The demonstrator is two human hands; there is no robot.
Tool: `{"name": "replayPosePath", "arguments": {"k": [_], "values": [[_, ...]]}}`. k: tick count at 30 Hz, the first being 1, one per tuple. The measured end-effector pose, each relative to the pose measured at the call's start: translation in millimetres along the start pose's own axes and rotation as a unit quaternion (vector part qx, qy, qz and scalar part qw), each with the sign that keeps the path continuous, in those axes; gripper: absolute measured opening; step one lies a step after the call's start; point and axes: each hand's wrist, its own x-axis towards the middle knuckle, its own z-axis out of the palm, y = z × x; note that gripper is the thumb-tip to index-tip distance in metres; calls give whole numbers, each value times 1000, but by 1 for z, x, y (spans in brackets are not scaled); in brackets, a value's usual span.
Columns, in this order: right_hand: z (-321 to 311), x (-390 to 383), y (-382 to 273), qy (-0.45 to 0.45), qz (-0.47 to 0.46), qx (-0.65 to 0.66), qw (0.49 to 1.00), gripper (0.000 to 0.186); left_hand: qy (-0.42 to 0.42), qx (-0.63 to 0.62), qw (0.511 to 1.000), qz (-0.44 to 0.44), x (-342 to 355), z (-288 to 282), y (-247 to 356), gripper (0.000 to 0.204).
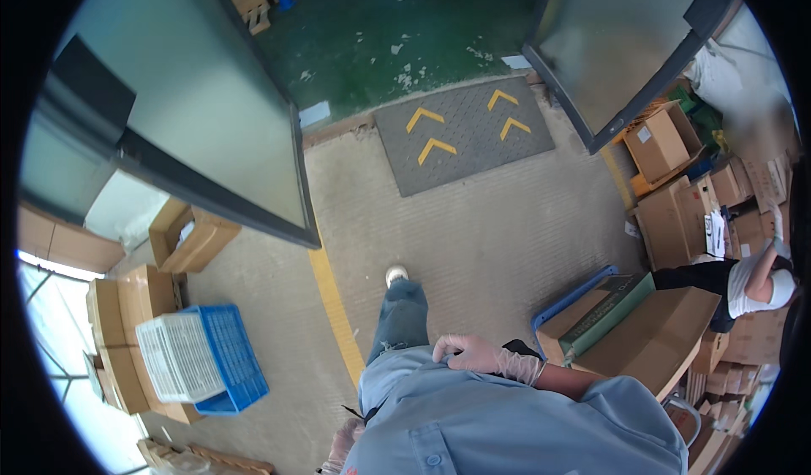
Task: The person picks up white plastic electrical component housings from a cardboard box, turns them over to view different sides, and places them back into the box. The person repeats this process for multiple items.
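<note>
My right hand (475, 354), in a thin clear glove, lies at the front hem of my light blue shirt (524, 416). Its fingers are curled closed on the cloth. Beside that wrist a small black object (522, 348) pokes out, its kind unclear. Low in the picture, at my left side, is my left hand (342, 443), also gloved. The shirt and the picture's edge hide most of its fingers. One leg in blue jeans (400, 314) with a white shoe (395, 274) stretches ahead on the concrete floor.
Glass doors (211, 95) stand swung apart ahead, with a grey ramp (465, 133) with yellow chevrons between them. White and blue crates (232, 357) stand left by cartons. At right, a large carton (650, 336) sits near a person (756, 281) among stacked boxes.
</note>
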Motion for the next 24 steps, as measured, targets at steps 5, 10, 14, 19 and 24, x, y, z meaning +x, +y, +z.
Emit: {"name": "replayPosePath", "arguments": {"k": [5,10,14,19,24], "values": [[-85,73,-80,34,46,77,995,24,-29,-130,985,-109,160,-83,84,32],[-158,135,-109,113,-1,135,984,26,-120,36,990,-57,349,-98,282,31],[-253,180,-119,162,-9,78,984,24,-158,112,981,8,472,-60,423,31],[-394,225,-172,152,-36,17,988,25,-147,139,979,37,557,-19,548,30],[-507,253,-211,81,-33,50,995,26,-105,131,986,3,600,-13,632,30]]}}
